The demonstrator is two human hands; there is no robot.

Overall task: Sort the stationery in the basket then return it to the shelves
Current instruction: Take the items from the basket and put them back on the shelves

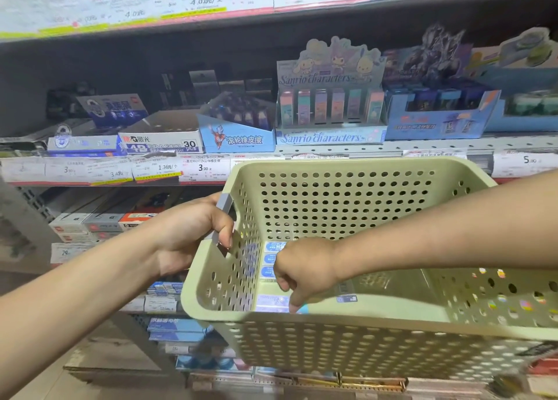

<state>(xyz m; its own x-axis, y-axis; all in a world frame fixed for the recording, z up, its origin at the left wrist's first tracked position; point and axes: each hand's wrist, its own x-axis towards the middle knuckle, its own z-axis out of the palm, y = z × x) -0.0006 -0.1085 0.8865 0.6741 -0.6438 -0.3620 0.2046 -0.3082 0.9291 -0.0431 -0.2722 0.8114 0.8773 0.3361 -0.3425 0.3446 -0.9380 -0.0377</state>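
Head camera looks forward and down, close over the basket [347, 324], facing slightly blurred shelves [392, 146].

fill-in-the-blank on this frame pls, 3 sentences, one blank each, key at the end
1. The left hand grips the grey ____ on the basket's side.
2. The right hand reaches ____ the basket.
3. The pastel display box on the shelf reads "Sanrio ____".

Missing words: handle; into; characters

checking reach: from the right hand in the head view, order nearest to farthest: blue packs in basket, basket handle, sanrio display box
1. blue packs, touching the right hand, in the basket
2. basket handle, left rim, held by left hand
3. sanrio display box, up on the shelf behind
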